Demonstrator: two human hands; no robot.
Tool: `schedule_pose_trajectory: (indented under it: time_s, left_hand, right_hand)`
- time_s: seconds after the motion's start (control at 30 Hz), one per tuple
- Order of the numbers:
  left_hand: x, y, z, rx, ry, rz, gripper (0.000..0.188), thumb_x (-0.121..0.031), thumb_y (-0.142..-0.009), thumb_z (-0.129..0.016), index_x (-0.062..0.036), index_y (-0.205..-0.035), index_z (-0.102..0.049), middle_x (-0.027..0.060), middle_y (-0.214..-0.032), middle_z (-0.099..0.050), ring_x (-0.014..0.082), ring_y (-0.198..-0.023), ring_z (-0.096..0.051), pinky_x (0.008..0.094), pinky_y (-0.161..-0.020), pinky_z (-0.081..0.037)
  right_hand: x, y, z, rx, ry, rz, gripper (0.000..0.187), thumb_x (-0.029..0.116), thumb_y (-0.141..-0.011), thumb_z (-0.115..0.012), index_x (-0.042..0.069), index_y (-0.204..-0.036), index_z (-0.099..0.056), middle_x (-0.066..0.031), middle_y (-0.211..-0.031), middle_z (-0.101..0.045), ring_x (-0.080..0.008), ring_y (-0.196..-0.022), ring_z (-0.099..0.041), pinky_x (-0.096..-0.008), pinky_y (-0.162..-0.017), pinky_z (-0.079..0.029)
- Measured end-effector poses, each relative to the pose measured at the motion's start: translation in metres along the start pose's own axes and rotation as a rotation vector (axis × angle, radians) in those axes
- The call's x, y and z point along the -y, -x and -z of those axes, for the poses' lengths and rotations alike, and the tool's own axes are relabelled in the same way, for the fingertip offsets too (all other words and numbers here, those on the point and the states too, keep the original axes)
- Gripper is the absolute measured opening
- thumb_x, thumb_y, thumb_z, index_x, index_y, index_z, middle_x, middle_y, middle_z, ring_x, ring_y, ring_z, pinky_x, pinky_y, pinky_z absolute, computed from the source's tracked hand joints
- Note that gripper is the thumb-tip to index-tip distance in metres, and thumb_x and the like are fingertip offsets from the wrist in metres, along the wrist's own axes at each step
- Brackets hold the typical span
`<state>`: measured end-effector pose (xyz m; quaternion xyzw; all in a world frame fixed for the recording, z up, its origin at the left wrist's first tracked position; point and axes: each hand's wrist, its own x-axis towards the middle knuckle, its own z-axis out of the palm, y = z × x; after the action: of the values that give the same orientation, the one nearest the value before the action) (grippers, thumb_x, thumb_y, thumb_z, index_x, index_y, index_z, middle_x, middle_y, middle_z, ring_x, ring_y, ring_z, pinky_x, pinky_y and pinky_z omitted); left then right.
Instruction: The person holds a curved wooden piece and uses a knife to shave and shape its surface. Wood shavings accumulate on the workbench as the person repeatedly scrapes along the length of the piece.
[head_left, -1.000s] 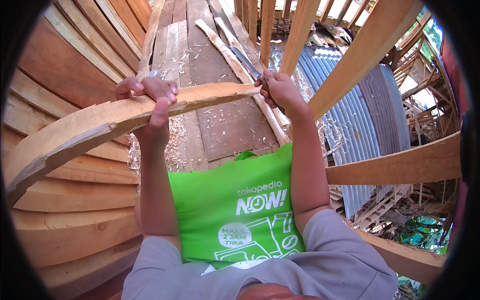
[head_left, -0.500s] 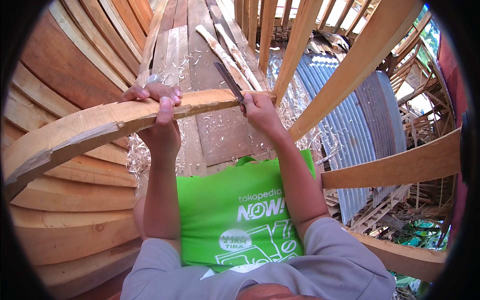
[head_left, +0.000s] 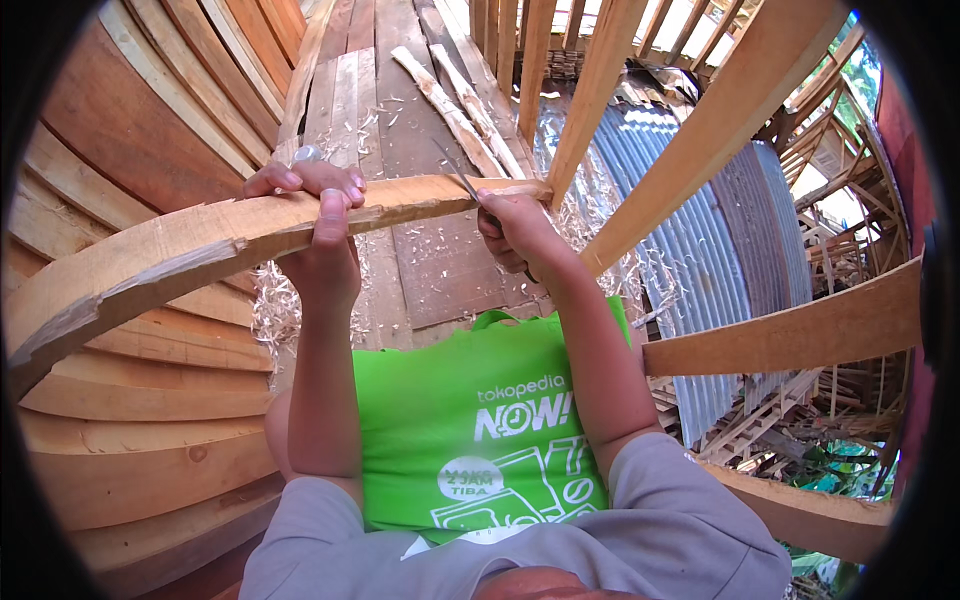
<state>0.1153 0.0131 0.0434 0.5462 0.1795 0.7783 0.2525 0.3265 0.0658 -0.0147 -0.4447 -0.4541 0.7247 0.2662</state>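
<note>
A long pale wooden plank (head_left: 160, 255) with a rough, splintered near edge runs from the left rim to the wooden uprights on the right. My left hand (head_left: 325, 220) grips its middle, thumb on the near side and fingers over the top. Closed round the handle of a knife (head_left: 462, 176) is my right hand (head_left: 520, 232), close to the plank's right end. The narrow blade points up and left across the plank, seen nearly edge-on; most of the handle is hidden in my fist. A green bag (head_left: 420, 400) lies over my lap beneath both forearms.
Curved wooden planking (head_left: 140, 400) rises on the left. Wood shavings (head_left: 285, 310) litter the plank floor (head_left: 430, 265), where two pale wood strips (head_left: 450, 110) lie farther off. Wooden uprights (head_left: 590, 110) stand on the right, before corrugated metal sheets (head_left: 670, 220). A small greyish round thing (head_left: 307, 154) shows beyond my left hand.
My right wrist has turned, so the blade has gone from showing its flat side to nearly edge-on. My left hand and the plank have hardly moved.
</note>
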Motion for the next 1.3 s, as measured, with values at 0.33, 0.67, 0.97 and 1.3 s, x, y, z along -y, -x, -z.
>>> schedule_pose_trajectory:
  time_s: [0.33, 0.67, 0.97, 1.3]
  left_hand:
    - [0.0, 0.001, -0.004, -0.008, -0.039, 0.019, 0.03, -0.005, -0.085, -0.057, -0.0125, -0.108, -0.039, 0.0037, -0.075, -0.049, 0.0137, -0.076, -0.049, 0.0392, -0.082, -0.047]
    - [-0.007, 0.0, -0.017, -0.122, -0.074, 0.057, 0.028, -0.003, -0.082, -0.055, -0.012, -0.103, -0.038, 0.005, -0.077, -0.05, 0.0151, -0.077, -0.05, 0.0413, -0.084, -0.047]
    - [-0.01, -0.003, -0.018, -0.055, -0.047, 0.077, 0.028, -0.002, -0.083, -0.056, -0.0127, -0.102, -0.037, 0.0039, -0.079, -0.048, 0.0152, -0.08, -0.05, 0.0434, -0.086, -0.047]
    - [-0.022, 0.0, -0.039, -0.135, -0.226, 0.051, 0.025, -0.006, -0.089, -0.058, -0.0113, -0.103, -0.038, 0.0031, -0.081, -0.049, 0.0144, -0.08, -0.053, 0.044, -0.087, -0.049]
  right_hand:
    - [-0.009, -0.023, 0.019, -0.603, -0.492, 0.082, 0.057, 0.065, -0.094, -0.05, 0.014, -0.073, -0.034, 0.0042, -0.052, -0.029, -0.0087, -0.039, -0.024, -0.0271, -0.036, -0.02]
    - [-0.021, -0.034, 0.037, -0.402, -0.186, -0.086, 0.026, 0.031, -0.097, -0.048, 0.006, -0.091, -0.052, 0.0018, -0.062, -0.039, -0.0114, -0.045, -0.036, -0.0303, -0.043, -0.029]
    - [-0.042, -0.062, 0.027, -0.164, -0.653, -0.053, 0.033, 0.039, -0.1, -0.048, 0.014, -0.08, -0.041, 0.0047, -0.058, -0.03, -0.0081, -0.044, -0.026, -0.0265, -0.04, -0.024]
    - [-0.033, -0.052, 0.022, -0.234, -0.637, -0.044, 0.034, 0.039, -0.099, -0.052, 0.011, -0.082, -0.044, 0.0055, -0.056, -0.027, -0.0071, -0.043, -0.024, -0.0257, -0.039, -0.021]
